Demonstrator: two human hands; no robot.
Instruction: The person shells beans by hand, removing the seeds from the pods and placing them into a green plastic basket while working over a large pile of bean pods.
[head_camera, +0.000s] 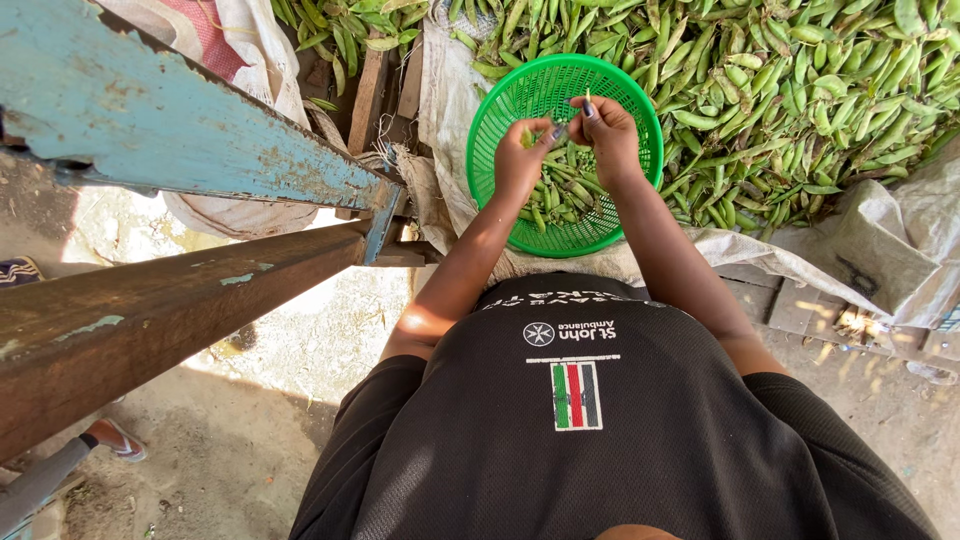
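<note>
Holding: both hands pinch one green pod (566, 128) over the basket.
Left hand (520, 160): fingers closed on it.
Right hand (608, 135): fingers closed on it.
Basket (497, 108): green, round, pods inside.
Pile (800, 90): many pods just beside.

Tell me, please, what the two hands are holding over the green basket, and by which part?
Both hands, left hand and right hand, pinch a green pea pod between them, fingers at its ends, above the green basket.
</note>
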